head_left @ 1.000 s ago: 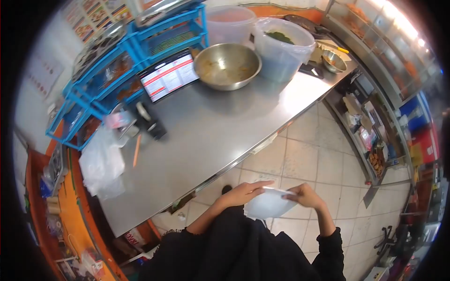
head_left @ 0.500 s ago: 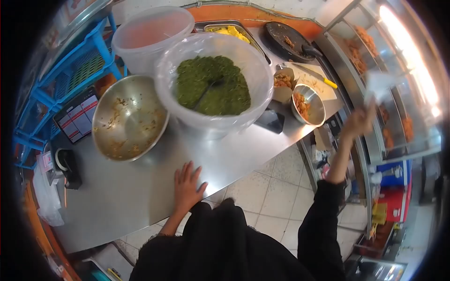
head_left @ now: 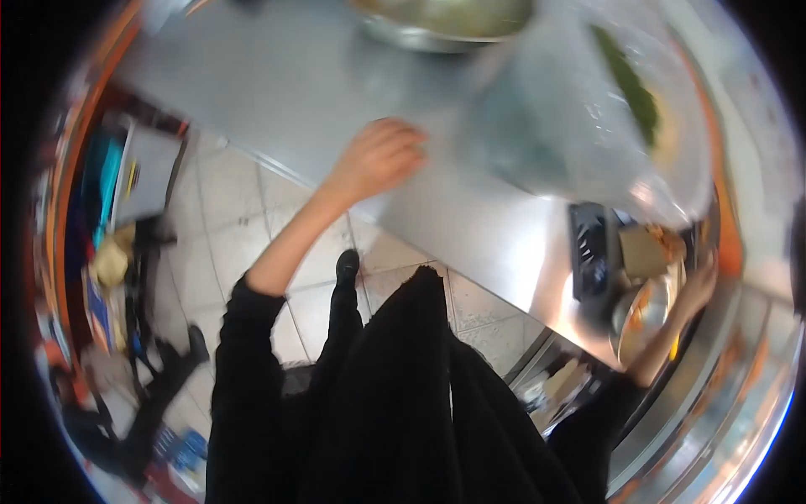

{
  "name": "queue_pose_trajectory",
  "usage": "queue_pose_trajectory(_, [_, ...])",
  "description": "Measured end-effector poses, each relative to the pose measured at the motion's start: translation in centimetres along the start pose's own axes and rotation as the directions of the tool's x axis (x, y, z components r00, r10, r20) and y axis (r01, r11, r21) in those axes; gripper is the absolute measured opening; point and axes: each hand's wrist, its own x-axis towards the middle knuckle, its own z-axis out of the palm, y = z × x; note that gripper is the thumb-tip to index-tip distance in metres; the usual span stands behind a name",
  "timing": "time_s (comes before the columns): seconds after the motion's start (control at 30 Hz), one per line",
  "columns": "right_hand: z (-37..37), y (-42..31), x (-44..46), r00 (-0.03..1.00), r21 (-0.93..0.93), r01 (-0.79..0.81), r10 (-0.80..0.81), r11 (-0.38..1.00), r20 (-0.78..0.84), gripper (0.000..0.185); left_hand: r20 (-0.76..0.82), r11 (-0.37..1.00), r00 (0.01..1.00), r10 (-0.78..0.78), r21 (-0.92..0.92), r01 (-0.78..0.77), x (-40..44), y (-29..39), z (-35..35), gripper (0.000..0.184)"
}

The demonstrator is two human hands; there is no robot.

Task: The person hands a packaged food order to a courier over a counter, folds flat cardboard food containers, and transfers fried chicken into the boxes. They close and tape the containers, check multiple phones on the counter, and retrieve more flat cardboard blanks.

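My left hand (head_left: 382, 160) is over the steel counter (head_left: 252, 92) near its front edge, fingers curled and blurred, with nothing visible in them. To the right, my right hand (head_left: 698, 281) reaches past a small metal bowl (head_left: 645, 323) holding orange-brown food. Its fingers are smeared and whatever they hold cannot be made out. Beside that bowl stand an open cardboard box (head_left: 645, 252) of fried food and a black phone-like object (head_left: 590, 252). A large plastic-lined tub (head_left: 579, 126) with green contents stands between my hands.
A large steel bowl (head_left: 445, 21) sits at the counter's far side. The glass display case (head_left: 714, 403) runs along the right. At the lower left another person (head_left: 126, 420) in dark clothes is near a shelf. Tiled floor (head_left: 239, 244) lies below the counter.
The view has turned and tilted down. My left hand has lifted from flat on the counter and curled. My right hand, earlier raised by the display case with a white item, is now beside the small bowl.
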Motion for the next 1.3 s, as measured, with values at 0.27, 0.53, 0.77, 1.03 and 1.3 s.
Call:
queue_pose_trajectory(0.27, [6.6,-19.5,-23.4,0.585,0.624,0.637,-0.811,0.454,-0.008,0.043,-0.035,0.299,0.737,-0.675,-0.926,0.230,-6.0,13.6,1.6,0.053])
queue_pose_trajectory(0.53, [21.9,-15.2,-39.8,0.303,0.614,0.074,-0.605,0.785,0.736,0.051,0.430,-0.454,0.174,-0.886,-0.882,-0.127,-24.2,15.6,8.8,0.057])
queue_pose_trajectory(0.77, [39.8,1.3,-42.6,0.222,0.114,0.361,-0.204,0.925,0.953,0.036,0.736,-0.590,0.306,-0.604,-0.671,0.448,-32.4,20.4,16.8,0.051])
queue_pose_trajectory(1.03, [49.2,9.8,-40.7,0.459,0.000,0.365,-0.180,0.931,0.870,0.041,0.767,-0.940,0.549,-0.331,-0.220,-0.259,-33.8,29.0,24.6,0.054])
queue_pose_trajectory(1.3, [48.6,9.3,-40.0,0.433,0.081,0.432,-0.285,0.898,0.855,0.031,0.872,-0.835,0.252,0.421,0.480,-0.267,-33.4,27.7,25.0,0.041])
